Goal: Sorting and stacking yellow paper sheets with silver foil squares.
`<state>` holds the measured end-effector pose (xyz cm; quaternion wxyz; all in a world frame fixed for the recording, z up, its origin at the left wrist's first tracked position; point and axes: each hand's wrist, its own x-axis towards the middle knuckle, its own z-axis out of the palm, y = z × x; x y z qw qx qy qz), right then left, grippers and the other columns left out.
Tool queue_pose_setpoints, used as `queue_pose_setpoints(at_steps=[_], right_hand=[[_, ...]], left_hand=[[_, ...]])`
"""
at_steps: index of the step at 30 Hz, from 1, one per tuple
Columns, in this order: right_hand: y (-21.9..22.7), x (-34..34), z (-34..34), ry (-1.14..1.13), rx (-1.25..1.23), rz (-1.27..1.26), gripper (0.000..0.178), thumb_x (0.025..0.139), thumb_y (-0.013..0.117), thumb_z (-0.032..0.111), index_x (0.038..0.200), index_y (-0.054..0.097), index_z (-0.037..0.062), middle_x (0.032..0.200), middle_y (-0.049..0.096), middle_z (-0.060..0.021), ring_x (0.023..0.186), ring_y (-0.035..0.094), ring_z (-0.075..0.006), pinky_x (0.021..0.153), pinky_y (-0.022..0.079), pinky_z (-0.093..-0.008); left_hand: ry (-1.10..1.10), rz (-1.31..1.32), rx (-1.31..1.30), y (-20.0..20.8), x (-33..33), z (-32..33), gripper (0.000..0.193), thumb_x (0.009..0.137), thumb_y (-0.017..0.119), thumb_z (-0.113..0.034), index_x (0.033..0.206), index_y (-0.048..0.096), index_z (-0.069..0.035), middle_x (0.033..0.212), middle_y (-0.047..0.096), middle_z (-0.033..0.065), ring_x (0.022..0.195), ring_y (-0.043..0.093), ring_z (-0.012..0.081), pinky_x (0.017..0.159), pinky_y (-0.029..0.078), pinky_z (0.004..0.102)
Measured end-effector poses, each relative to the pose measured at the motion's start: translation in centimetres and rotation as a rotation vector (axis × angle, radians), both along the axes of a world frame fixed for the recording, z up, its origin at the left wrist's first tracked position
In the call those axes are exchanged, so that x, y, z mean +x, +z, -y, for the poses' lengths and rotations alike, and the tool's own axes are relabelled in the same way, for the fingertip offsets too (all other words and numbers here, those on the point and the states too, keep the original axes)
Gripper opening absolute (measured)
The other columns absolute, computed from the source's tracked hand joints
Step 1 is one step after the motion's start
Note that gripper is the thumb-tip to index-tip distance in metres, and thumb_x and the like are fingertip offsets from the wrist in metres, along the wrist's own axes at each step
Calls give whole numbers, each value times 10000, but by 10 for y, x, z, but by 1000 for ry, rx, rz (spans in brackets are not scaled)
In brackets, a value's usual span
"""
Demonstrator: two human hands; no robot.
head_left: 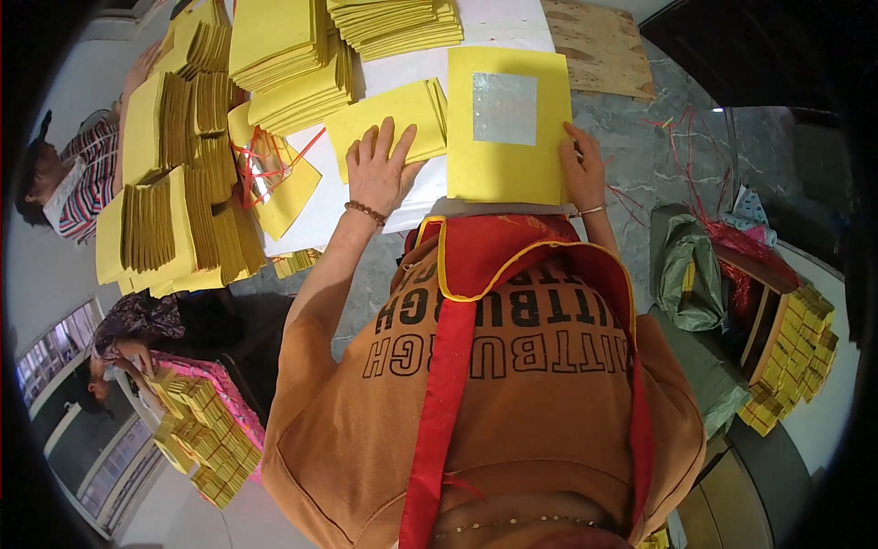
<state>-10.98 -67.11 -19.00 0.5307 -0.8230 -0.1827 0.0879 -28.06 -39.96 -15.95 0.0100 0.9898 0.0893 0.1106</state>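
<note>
My left hand [382,169] lies with its fingers spread on a small stack of folded yellow paper [389,117] on the table. At its wrist is a beaded bracelet. By the right edge, my right hand [585,166] grips a large yellow paper sheet [508,174], which bears a silver foil square [505,109] on its upper middle. The sheet lies flat beside the small stack, at the near right of the table. Left of my left hand is another yellow sheet [291,203] with loose red strings [265,165] and a shiny piece on it.
High stacks of yellow paper [279,41] cover the table's [498,23] far and left parts. Two other people [87,174] are at the left, one near a pink-covered surface with yellow bundles [206,430]. A green sack [690,274] and more yellow bundles [796,348] stand at the right.
</note>
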Motion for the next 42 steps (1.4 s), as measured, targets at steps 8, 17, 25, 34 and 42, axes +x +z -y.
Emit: queue_pose_setpoints(at_steps=[8,17,25,34,42], right_hand=[[2,4,7,35,1,-68,343,854,541,167,1171,518,40,1135,505,-129,1030,511,-212,875,407,-293],[-11,3,10,-55,168,-199,342,892,498,178,1191,508,12,1123,561,-116,1003,533,-159,862,417,-269],[6,12,9,-28,233,-423,326,906,477,172,1176,514,-8,1111,570,-74,985,531,-127,845,420,-249],[5,0,15,6,132,-268,365,831,567,115,1181,508,30,1075,576,-92,956,562,-167,801,454,-266],[-2,-15,21,-55,65,-83,242,808,594,117,1021,575,4,1007,578,-107,909,564,-186,782,451,-289]], left_hand=[[-257,203,-445,46,6,45,319,802,588,-151,1106,561,-57,930,582,130,797,575,255,656,469,327],[-19,90,-704,13,1,64,272,801,568,-75,1072,568,-53,775,573,132,659,571,276,601,473,348],[146,74,-1111,14,18,82,229,791,569,-55,1018,595,-31,708,574,125,581,558,235,560,448,312],[208,130,-1008,7,16,82,396,803,583,-139,1173,492,-33,986,559,168,730,580,254,643,471,315],[165,13,-1056,4,15,82,522,808,574,-159,1265,377,0,1063,533,220,766,587,290,703,477,343]])
